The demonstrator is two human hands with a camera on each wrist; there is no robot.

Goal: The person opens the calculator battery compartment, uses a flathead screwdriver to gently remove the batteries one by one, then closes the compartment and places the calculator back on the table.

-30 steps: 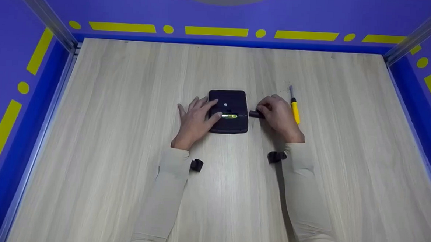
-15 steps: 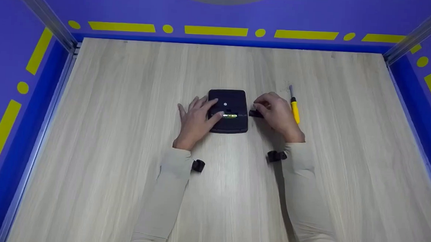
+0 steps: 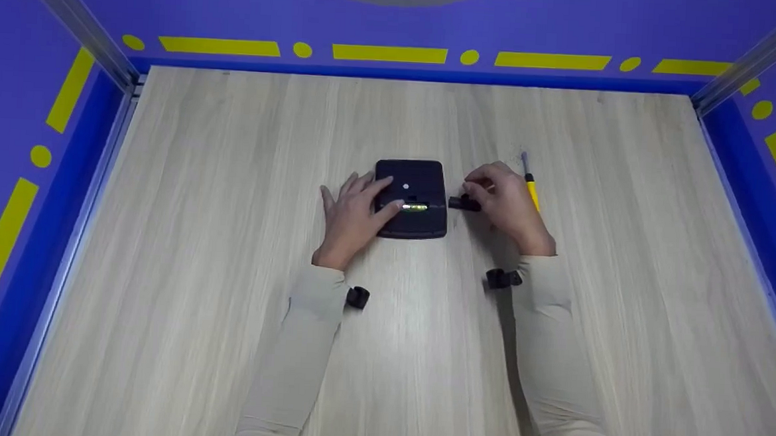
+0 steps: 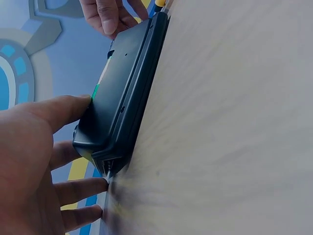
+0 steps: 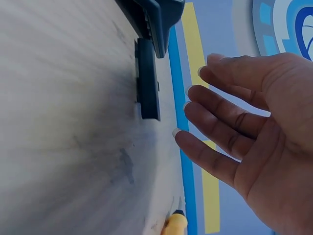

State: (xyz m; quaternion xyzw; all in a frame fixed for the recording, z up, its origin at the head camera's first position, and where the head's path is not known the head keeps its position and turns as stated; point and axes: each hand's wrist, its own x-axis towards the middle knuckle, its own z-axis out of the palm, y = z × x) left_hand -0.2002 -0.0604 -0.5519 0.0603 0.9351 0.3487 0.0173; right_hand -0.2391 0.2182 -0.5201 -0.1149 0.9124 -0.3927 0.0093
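Note:
A flat black device (image 3: 421, 225) lies on the table with a battery slot facing up. A green-and-silver battery (image 3: 415, 207) sits in that slot. My left hand (image 3: 350, 224) rests on the device's left side, its thumb at the battery's left end and its other fingers spread. Just right of the device a small black cover (image 3: 457, 203) lies on the table. My right hand (image 3: 512, 201) hovers beside this cover. In the right wrist view, a gap separates the loosely bent fingers from the cover (image 5: 148, 81), and nothing is between them.
A yellow screwdriver (image 3: 531, 192) lies beyond the right hand, partly hidden by it. Small dark specks are scattered near its tip. Blue walls (image 3: 398, 32) with yellow marks border the wooden table (image 3: 229, 203) at the back and sides.
My right hand has shifted slightly right and now covers more of the screwdriver's handle. Fingers that were at the cover are now apart from it. My left hand stays on the device.

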